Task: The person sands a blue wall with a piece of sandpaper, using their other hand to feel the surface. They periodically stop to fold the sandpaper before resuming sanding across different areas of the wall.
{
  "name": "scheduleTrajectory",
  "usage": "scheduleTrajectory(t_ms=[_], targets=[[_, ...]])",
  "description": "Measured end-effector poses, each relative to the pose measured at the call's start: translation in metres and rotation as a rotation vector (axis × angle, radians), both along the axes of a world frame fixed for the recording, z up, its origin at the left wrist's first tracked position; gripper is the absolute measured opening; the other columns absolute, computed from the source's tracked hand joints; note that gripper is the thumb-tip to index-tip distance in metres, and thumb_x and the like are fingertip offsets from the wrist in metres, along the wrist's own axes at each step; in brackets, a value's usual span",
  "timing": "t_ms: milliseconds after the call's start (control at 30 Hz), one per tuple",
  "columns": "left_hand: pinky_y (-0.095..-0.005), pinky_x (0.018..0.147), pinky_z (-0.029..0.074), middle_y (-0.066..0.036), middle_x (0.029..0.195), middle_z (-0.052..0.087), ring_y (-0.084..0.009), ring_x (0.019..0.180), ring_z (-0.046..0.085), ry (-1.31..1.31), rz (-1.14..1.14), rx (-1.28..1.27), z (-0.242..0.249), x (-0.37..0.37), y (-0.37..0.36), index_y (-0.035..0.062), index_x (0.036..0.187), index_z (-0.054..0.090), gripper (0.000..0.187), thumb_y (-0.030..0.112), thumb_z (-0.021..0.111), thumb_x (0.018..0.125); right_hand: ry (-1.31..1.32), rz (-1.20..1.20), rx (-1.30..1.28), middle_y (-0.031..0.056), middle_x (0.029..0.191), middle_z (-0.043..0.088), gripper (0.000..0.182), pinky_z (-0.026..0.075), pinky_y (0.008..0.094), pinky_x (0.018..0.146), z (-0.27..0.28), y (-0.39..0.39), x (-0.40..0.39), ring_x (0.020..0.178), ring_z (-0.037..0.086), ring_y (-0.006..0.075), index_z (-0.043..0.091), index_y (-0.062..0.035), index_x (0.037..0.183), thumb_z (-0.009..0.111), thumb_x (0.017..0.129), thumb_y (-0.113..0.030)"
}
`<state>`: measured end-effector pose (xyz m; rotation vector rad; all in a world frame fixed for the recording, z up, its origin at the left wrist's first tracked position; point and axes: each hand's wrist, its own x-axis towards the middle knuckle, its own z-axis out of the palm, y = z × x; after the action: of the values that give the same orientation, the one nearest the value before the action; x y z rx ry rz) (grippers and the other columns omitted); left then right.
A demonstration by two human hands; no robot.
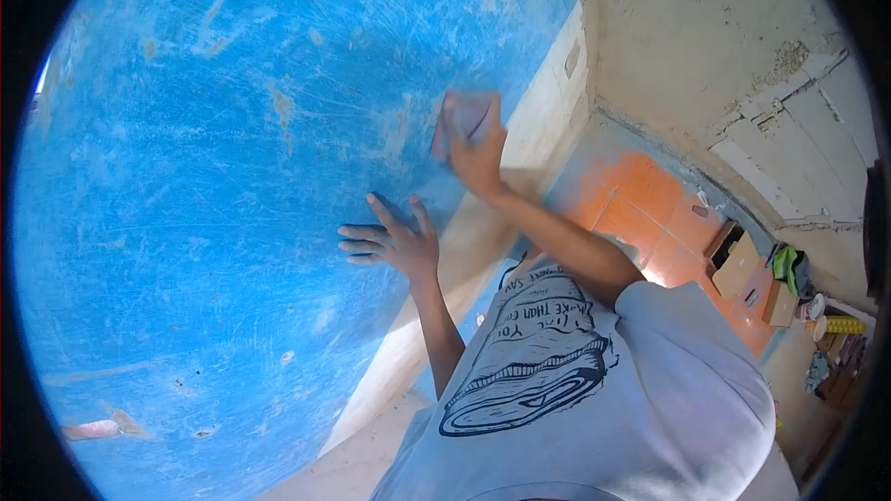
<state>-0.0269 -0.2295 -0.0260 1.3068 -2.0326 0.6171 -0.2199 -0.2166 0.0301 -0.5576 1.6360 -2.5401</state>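
My right hand (pixel 478 160) is closed around a folded reddish sheet of sandpaper (pixel 452 121), which is against the scratched blue wall (pixel 232 176). Motion blurs the sheet and the fingertips. Lower and to the left, my left hand (pixel 401 243) lies on the same wall with its fingers spread and nothing in it. The blue paint there shows pale scuffs, fine scratches and several chipped patches.
A pale strip (pixel 548 93) borders the blue paint on the right. Orange floor tiles (pixel 640 209), dusted whitish, lie below. Farther right are an open cardboard box (pixel 733 260), green cloth (pixel 785 267) and other clutter near a cracked, pale wall (pixel 705 56).
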Motion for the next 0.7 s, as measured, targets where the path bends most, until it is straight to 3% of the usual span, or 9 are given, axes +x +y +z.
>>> scheduleTrajectory(t_ms=[67,167,367,467,667,700], targets=[[-0.0869,0.102,-0.002,-0.041,0.163,-0.013,-0.0657,0.147,-0.015,-0.024,0.035,0.01,0.001,0.0,0.002,0.0214,0.164,0.029,0.084,0.061,0.06,0.096,0.194,-0.114,-0.012,0.0131,0.078,0.072,0.023,0.053,0.0349,0.064,-0.018,-0.004,0.012,0.073,0.072,0.0194,0.058,-0.002,0.109,0.071,0.099,-0.019],[-0.0873,0.102,-0.001,-0.041,0.163,-0.014,-0.0666,0.147,-0.015,-0.021,0.019,0.041,0.002,0.003,0.003,0.0223,0.164,0.029,0.084,0.06,0.06,0.096,0.009,-0.028,0.026,0.0137,0.08,0.073,0.023,0.053,0.035,0.064,-0.003,-0.007,-0.016,0.073,0.072,0.0193,0.058,-0.0017,0.111,0.069,0.1,-0.018],[-0.0882,0.101,-0.002,-0.042,0.162,-0.015,-0.069,0.144,-0.018,-0.004,0.011,0.081,0.002,0.004,0.004,0.0224,0.165,0.029,0.085,0.06,0.061,0.096,0.211,-0.099,0.037,0.0133,0.079,0.072,0.022,0.053,0.0352,0.062,-0.019,0.0,0.01,0.069,0.071,0.02,0.057,-0.0019,0.109,0.068,0.101,-0.019],[-0.0889,0.1,-0.002,-0.041,0.162,-0.016,-0.0687,0.145,-0.018,0.016,-0.001,0.103,0.005,0.003,0.007,0.0222,0.165,0.028,0.086,0.06,0.061,0.096,-0.025,0.0,0.087,0.0139,0.078,0.072,0.022,0.053,0.0361,0.061,0.009,0.003,-0.02,0.068,0.071,0.0207,0.057,-0.002,0.108,0.068,0.101,-0.019],[-0.0885,0.1,-0.003,-0.041,0.163,-0.015,-0.0665,0.146,-0.018,-0.016,0.014,0.041,0.002,0.002,0.004,0.0217,0.165,0.028,0.087,0.061,0.062,0.095,0.129,-0.03,0.044,0.014,0.073,0.07,0.023,0.052,0.0359,0.059,-0.015,0.005,0.022,0.065,0.07,0.0196,0.055,-0.0018,0.108,0.068,0.101,-0.019],[-0.0885,0.1,-0.003,-0.041,0.163,-0.015,-0.0663,0.146,-0.018,-0.01,0.009,0.039,0.002,0.002,0.003,0.0217,0.165,0.028,0.087,0.061,0.062,0.095,0.04,0.013,0.045,0.0137,0.077,0.07,0.025,0.052,0.0353,0.063,-0.013,0.002,0.012,0.07,0.07,0.019,0.055,-0.0018,0.108,0.07,0.1,-0.021]])
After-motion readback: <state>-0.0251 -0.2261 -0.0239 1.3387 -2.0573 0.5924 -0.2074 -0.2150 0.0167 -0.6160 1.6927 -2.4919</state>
